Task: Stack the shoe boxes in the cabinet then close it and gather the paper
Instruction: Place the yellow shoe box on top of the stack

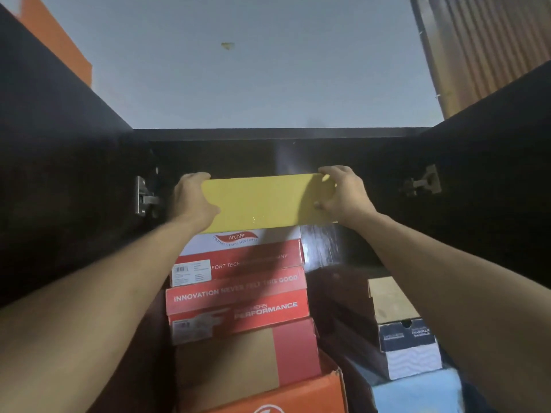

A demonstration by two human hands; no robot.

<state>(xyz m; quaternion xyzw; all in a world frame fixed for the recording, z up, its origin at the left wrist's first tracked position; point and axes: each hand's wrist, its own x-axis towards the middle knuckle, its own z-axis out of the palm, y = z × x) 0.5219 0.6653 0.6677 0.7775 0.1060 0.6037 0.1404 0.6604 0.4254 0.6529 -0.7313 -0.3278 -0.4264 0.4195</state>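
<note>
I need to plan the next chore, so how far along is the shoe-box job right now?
Done: several boxes already sit stacked in the cabinet, including the red boxes and the Arch Fit box. In hand: the left hand and right hand hold the yellow box at the top of that stack. Left: the cabinet doors stand open, and no paper is in view.

The yellow box (pixel 268 201) looks like matt, smooth cardboard. The red boxes (pixel 238 281) beneath have a slightly glossy printed card finish. The cabinet (pixel 59 174) is dark, matt wood with grey metal hinges (pixel 144 199).
</note>
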